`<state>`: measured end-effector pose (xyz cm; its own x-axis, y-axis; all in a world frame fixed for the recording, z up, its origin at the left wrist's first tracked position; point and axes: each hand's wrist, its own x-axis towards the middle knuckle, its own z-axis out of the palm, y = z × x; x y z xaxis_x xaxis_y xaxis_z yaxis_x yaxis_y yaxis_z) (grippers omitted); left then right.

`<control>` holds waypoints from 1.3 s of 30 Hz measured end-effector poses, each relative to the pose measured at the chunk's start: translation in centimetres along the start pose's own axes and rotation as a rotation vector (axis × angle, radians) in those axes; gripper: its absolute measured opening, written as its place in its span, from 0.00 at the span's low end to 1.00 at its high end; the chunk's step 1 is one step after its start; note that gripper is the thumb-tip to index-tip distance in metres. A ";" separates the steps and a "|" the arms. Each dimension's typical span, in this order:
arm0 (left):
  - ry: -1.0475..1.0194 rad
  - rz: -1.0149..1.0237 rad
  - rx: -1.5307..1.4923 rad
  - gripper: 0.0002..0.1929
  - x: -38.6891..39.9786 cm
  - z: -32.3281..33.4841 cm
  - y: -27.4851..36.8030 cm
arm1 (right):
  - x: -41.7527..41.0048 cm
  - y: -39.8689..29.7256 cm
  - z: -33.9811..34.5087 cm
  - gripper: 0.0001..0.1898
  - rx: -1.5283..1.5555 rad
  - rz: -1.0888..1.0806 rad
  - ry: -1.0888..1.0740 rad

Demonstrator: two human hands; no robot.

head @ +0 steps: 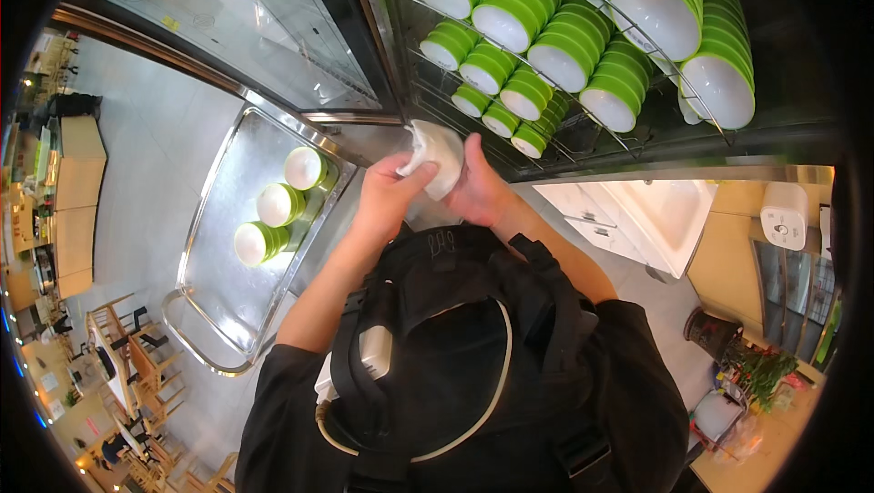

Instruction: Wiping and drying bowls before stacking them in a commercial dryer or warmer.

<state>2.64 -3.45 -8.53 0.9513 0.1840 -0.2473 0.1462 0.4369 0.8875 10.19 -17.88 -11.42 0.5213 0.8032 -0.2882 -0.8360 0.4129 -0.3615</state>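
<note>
In front of my chest, my left hand pinches a white cloth between thumb and fingers. Against the cloth's right side lies the palm of my right hand, with its thumb pointing up. The cloth hides some of that hand's fingers, so its grip is unclear, and so is whether anything sits under the cloth. Beyond my hands, stacks of green bowls with white undersides lie on their sides on wire racks in a dark cabinet. To my left, short stacks of similar bowls rest upside down on a steel trolley.
A glass cabinet door stands swung out above the trolley's far end. On the right are a white sink basin, a white dispenser and a dark pot. Wooden chairs stand at lower left.
</note>
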 end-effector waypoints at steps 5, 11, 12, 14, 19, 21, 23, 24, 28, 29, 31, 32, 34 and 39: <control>-0.092 -0.096 0.439 0.13 -0.8 -2.2 -1.8 | 0.8 -0.4 0.1 0.18 -0.363 -0.167 0.233; 0.164 0.032 0.200 0.12 -0.4 -1.5 -2.4 | 0.9 1.6 1.0 0.19 -0.767 -0.325 0.208; 0.219 0.091 0.338 0.11 -0.5 -1.5 -2.2 | 1.1 1.8 0.7 0.19 -0.757 -0.321 0.241; 0.282 0.152 0.475 0.11 -0.8 -2.0 -2.0 | 1.4 2.3 0.3 0.20 -0.751 -0.313 0.268; 0.230 0.212 0.695 0.12 -1.5 -4.2 -1.3 | 1.9 2.1 1.3 0.22 -0.122 0.199 0.114; 0.217 0.222 0.666 0.13 -1.6 -5.3 -1.8 | 2.2 2.7 0.6 0.23 -0.169 0.254 0.119; 0.198 0.231 0.636 0.13 -1.6 -6.9 -2.4 | 2.2 2.8 0.1 0.24 -0.214 0.306 0.127; 0.263 0.235 0.649 0.13 -1.5 -8.2 -2.7 | 2.1 2.7 0.4 0.23 -0.231 0.287 0.166; 0.448 0.300 1.147 0.12 -0.7 -16.7 -4.7 | 1.6 2.8 -1.2 0.21 -0.184 0.100 0.227; 0.472 0.273 1.374 0.12 -0.3 -18.7 -5.1 | 1.4 2.7 -1.4 0.21 -0.181 0.090 0.238; 0.468 0.293 1.583 0.13 0.3 -22.4 -6.2 | 1.3 2.6 -1.8 0.20 -0.107 -0.065 0.252; 0.469 0.315 1.793 0.13 0.8 -23.9 -6.7 | 1.3 2.7 -2.5 0.23 -0.148 -0.100 0.306; 0.382 0.212 1.859 0.13 2.1 -25.2 -6.5 | 1.1 2.6 -3.2 0.24 -0.113 -0.146 0.311; 0.134 -0.266 1.967 0.13 5.1 -26.3 -6.6 | -0.4 2.6 -2.3 0.24 0.043 -0.209 0.370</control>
<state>-0.58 17.76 -25.87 0.8502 0.3833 -0.3608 0.3882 -0.9195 -0.0622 8.19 -18.09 -14.25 0.7004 0.4951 -0.5142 -0.7078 0.5748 -0.4107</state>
